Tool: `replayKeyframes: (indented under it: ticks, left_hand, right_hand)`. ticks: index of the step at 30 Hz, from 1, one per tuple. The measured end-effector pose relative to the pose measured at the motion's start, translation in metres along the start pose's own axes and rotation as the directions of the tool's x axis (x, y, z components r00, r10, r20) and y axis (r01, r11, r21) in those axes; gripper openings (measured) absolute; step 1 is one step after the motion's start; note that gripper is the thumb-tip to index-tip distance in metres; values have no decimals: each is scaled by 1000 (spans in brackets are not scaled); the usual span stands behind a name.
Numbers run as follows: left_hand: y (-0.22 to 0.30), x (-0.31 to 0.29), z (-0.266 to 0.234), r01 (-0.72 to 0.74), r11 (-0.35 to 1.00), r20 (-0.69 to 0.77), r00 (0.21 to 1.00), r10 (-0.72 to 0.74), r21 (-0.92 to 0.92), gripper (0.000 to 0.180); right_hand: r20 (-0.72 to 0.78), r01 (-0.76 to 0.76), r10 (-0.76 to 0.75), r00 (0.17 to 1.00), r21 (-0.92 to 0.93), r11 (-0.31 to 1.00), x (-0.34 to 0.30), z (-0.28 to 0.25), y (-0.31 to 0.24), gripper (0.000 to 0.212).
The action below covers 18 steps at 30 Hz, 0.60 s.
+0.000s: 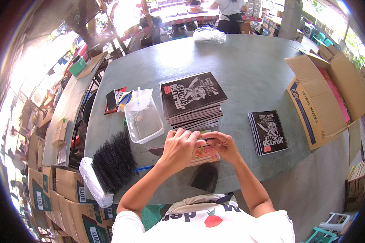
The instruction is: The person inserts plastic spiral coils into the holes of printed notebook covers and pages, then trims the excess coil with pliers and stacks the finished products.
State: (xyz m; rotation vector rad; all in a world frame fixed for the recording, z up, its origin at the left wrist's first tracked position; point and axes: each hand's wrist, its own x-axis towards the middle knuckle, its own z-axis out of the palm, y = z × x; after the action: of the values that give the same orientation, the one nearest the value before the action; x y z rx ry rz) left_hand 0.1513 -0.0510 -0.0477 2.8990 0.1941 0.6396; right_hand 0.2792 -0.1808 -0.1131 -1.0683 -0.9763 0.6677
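Observation:
My left hand (180, 143) and my right hand (224, 146) meet fingertip to fingertip over a small pile of notebooks (202, 158) with an orange and pink patterned cover. Both have curled, pinching fingers. A dark thin piece shows between the fingertips, too small to name for sure. Beside the left wrist, a dark flap and a coil end (144, 150) stick out leftward. Just beyond the hands rises a stack of black spiral notebooks (194, 95). Left of it sits a clear plastic tub (150, 125) with small bits inside.
A bundle of black spiral coils (114, 162) lies on white wrapping (94, 182) at the table's left edge, near a blue tool (144, 168). More notebooks (269, 133) lie at right, before an open cardboard box (316, 109). Clear plastic (209, 35) rests at the far edge; a person stands beyond.

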Motion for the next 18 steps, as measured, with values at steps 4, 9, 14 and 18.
replayKeyframes:
  ticks: [4, 9, 14, 18]
  left_hand:
    - [-1, 3, 6, 63, 997, 40, 997, -61, -50, 18]
    - [5, 6, 14, 36, 984, 18, 999, -34, -177, 22]
    - [18, 18, 22, 15, 972, -45, 999, -26, -234, 27]
    - [18, 17, 33, -71, 976, -57, 996, 61, -204, 25]
  right_hand:
    - [-112, -75, 68, 991, -55, 996, -4, -1, 6, 25]
    - [-165, -87, 34, 986, -324, 942, -14, -10, 14, 20]
    - [-203, -113, 16, 979, -477, 872, -15, -14, 7, 19]
    - [-257, -120, -30, 966, -544, 830, -15, -9, 7, 20]
